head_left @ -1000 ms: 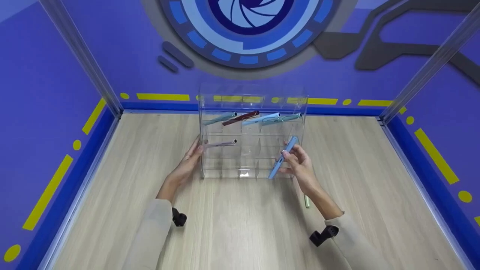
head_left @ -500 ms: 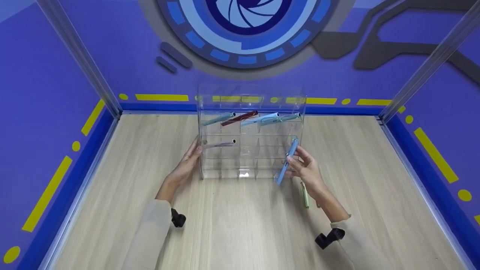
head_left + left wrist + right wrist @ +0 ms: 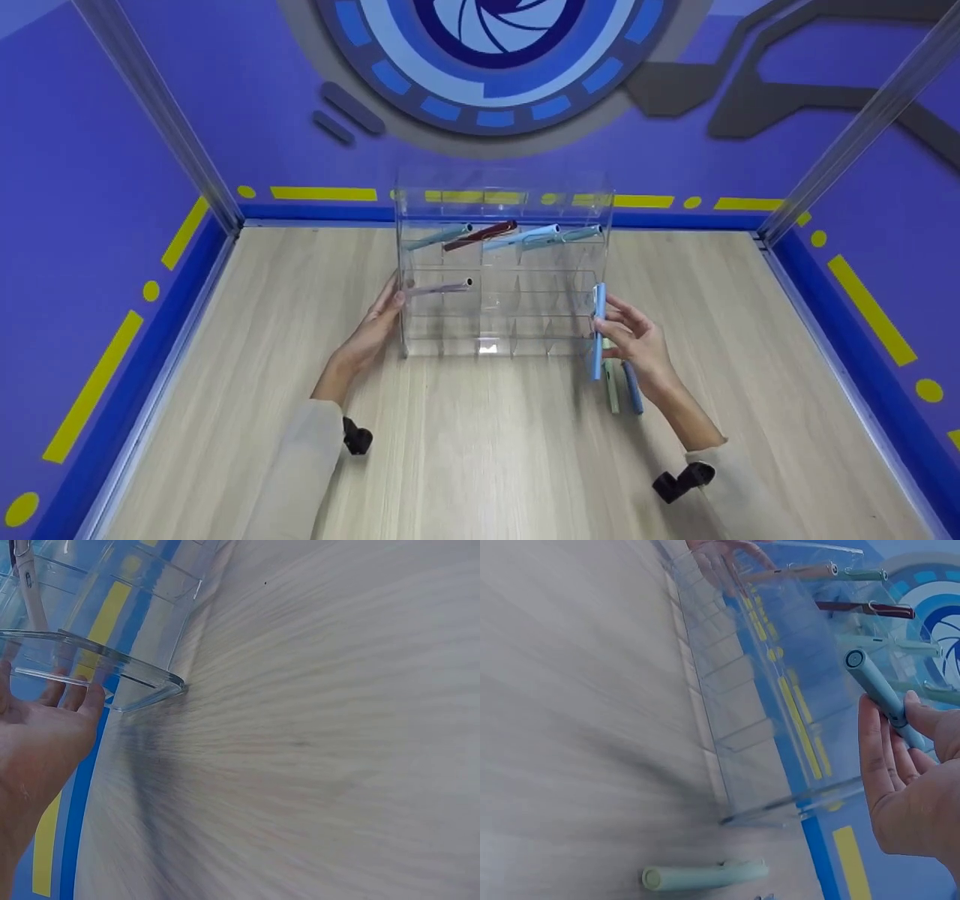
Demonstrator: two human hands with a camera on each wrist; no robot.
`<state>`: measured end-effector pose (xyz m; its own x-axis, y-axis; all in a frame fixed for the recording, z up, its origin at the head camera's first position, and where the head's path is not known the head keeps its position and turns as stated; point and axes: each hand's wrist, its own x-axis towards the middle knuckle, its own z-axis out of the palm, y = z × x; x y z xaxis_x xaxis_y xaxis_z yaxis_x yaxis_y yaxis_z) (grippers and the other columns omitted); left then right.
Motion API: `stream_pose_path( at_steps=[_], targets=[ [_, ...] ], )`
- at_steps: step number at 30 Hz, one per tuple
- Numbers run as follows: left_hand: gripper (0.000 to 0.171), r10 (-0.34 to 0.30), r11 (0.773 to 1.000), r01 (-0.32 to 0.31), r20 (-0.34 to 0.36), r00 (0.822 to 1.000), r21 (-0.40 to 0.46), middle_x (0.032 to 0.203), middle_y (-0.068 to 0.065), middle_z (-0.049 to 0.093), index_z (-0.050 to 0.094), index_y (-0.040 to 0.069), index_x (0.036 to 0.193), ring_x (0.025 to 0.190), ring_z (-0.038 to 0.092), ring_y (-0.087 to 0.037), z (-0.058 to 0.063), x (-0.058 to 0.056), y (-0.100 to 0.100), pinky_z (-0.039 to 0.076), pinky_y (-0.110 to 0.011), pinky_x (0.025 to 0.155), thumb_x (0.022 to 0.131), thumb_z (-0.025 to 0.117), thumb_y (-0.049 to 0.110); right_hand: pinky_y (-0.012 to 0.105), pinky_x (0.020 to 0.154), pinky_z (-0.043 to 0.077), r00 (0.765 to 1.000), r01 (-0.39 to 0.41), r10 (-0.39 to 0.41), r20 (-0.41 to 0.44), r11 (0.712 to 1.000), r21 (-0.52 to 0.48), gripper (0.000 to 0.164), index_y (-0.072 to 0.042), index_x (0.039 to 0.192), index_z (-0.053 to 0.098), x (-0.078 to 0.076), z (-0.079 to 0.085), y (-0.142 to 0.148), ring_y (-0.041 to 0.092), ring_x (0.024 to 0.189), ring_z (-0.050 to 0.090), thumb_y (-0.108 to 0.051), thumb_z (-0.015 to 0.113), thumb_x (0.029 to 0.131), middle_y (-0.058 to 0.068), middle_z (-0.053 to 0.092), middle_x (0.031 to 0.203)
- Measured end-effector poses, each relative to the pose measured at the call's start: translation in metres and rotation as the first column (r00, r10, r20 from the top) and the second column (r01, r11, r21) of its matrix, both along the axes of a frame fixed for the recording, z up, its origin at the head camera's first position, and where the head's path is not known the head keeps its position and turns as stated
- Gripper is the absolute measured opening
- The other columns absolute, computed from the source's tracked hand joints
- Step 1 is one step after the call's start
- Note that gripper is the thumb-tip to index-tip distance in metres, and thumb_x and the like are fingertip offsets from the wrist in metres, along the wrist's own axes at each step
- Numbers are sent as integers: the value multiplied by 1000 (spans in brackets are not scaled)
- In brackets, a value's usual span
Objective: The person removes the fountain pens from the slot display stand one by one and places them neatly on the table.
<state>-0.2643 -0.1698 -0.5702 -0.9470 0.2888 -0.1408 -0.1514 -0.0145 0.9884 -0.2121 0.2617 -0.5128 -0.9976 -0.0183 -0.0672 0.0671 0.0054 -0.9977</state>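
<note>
A clear acrylic pen rack (image 3: 499,316) with stepped compartments stands on the table. Against its left side wall, my left hand (image 3: 373,324) rests with its fingertips, partly seen through the plastic in the left wrist view. Just off the rack's right side, my right hand (image 3: 641,351) pinches a light blue capped pen (image 3: 598,352) between thumb and fingers, nearly upright in the head view. In the upper row lie a teal pen (image 3: 439,237), a dark red pen (image 3: 480,236), a pale blue pen (image 3: 523,238) and another teal pen (image 3: 564,237). Below them sits a pale lilac pen (image 3: 439,288).
A green pen (image 3: 613,394) and a darker blue pen (image 3: 634,390) lie on the wooden table (image 3: 480,450), below the right hand. Blue panels (image 3: 315,165) with a printed pattern and metal corner posts (image 3: 157,112) enclose the table on its back and sides.
My right hand has moved right, away from the rack's front, and the light blue pen has turned from slanted to nearly vertical. The darker blue pen has come into view. My left hand stays put.
</note>
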Motion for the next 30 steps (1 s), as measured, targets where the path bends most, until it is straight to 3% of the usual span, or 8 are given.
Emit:
stream_pose_path(
  at_steps=[20,30],
  targets=[
    [71,-6,1000,6,5,1000,-6,174,2,-5,-2,34,165,162,-6,-22,-1,1,-1,4,-42,133,108,35,55,24,68,62,994,97,-100,48,992,76,55,2,147,51,9,-15,51,5,86,72,-11,71,97,-13,71,99],
    [72,3,1000,-3,29,1000,-16,174,-2,-8,-4,30,165,162,-3,-25,0,2,-1,4,-42,133,109,36,52,23,71,63,990,78,-91,105,989,122,59,2,148,48,10,-28,73,6,93,74,-16,72,97,-15,68,104]
  ],
)
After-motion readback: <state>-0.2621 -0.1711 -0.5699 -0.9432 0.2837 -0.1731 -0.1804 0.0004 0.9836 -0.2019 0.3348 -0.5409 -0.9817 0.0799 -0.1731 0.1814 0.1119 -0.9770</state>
